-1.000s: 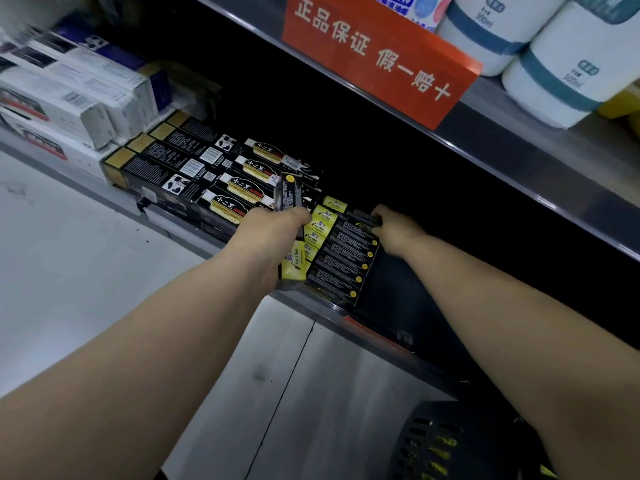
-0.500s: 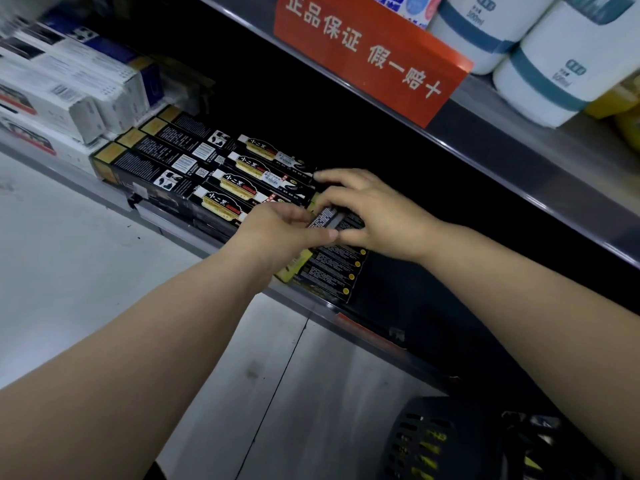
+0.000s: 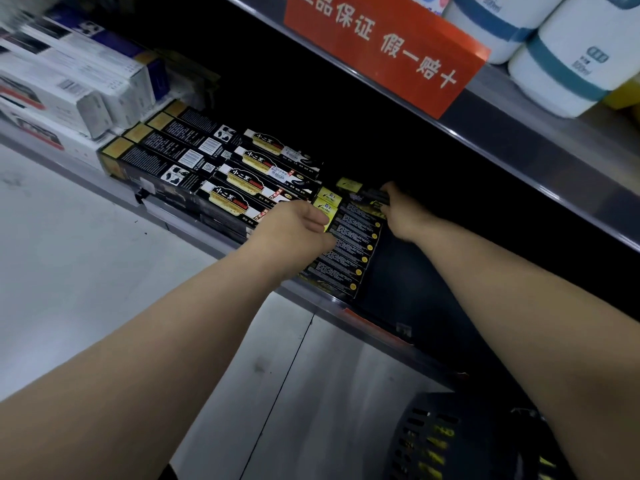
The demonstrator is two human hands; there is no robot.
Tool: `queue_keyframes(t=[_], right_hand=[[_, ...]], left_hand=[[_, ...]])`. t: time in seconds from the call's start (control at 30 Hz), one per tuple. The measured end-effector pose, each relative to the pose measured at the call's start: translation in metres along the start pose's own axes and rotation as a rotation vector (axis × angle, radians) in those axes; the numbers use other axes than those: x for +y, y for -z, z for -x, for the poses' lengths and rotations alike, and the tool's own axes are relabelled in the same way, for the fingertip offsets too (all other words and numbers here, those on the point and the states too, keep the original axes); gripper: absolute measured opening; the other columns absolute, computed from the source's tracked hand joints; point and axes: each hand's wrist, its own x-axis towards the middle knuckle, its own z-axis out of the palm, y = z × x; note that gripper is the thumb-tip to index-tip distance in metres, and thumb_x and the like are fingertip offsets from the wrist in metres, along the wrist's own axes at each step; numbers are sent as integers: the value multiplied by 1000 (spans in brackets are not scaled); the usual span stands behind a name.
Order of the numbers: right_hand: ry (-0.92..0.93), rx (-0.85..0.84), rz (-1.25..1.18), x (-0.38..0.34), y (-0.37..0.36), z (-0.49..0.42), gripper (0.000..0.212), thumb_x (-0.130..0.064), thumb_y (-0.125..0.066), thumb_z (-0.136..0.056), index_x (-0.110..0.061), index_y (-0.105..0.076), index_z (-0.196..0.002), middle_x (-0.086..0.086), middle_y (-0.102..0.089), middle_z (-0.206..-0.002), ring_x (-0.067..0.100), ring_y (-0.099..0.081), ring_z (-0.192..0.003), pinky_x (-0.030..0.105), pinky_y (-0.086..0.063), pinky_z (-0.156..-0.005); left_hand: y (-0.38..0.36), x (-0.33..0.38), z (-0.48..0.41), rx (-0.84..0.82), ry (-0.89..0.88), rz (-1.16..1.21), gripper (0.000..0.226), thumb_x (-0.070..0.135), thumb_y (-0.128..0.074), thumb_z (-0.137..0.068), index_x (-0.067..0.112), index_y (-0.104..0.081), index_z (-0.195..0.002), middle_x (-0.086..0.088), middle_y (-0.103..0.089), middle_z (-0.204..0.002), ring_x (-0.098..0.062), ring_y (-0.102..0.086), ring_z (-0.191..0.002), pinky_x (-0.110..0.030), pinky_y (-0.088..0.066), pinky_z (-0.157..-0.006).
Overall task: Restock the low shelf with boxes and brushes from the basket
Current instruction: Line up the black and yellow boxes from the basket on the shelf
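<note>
Ok, I see L hand (image 3: 294,230) loosely curled, empty, at black boxes (image 3: 349,251); R hand (image 3: 401,213) grips their far end.

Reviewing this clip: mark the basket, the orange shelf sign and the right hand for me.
basket (image 3: 429,441), head view, on its slotted side wall.
orange shelf sign (image 3: 384,46), head view, on its printed face.
right hand (image 3: 403,214), head view, on the back of the hand.

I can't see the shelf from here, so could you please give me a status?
Left hand loosely curled beside black-and-yellow boxes. Right hand grips their far end. Nothing in the way.
</note>
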Motion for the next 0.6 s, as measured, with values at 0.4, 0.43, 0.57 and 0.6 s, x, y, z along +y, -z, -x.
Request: queue_keyframes(t=[0.4, 0.43, 0.57, 0.6], right_hand=[[25, -223, 249, -9, -14, -1, 68, -11, -42, -95, -31, -7, -150, 10, -21, -151, 33, -34, -131, 41, -34, -108], [24, -238, 273, -14, -7, 6, 72, -10, -45, -94, -29, -3, -150, 10, -19, -153, 33, -32, -133, 40, -33, -109], [131, -244, 224, -39, 41, 52, 55, -23, -53, -94, -18, -31, -144, 12, -36, -144, 27, -43, -124, 30, -38, -96], [168, -241, 195, -42, 55, 69, 49, -25, -55, -93, -16, -40, -139, 10, -43, -139, 24, -47, -121, 28, -39, -95]], left_hand=[[-8, 6, 2, -25, -30, 32, 13, 12, -61, -88, 15, -64, -100, 3, -64, -92, -1, -57, -77, 2, -39, -46], [-10, 9, 4, -29, -46, 21, 13, 13, -60, -88, 15, -64, -101, 2, -64, -95, -2, -57, -78, 1, -40, -47], [-21, 24, 18, -51, -145, -38, 16, 15, -60, -88, 18, -64, -103, 2, -66, -101, -8, -62, -87, -14, -48, -68], [-26, 29, 22, -57, -173, -57, 17, 15, -60, -87, 18, -64, -103, 2, -67, -101, -9, -62, -88, -19, -51, -74]])
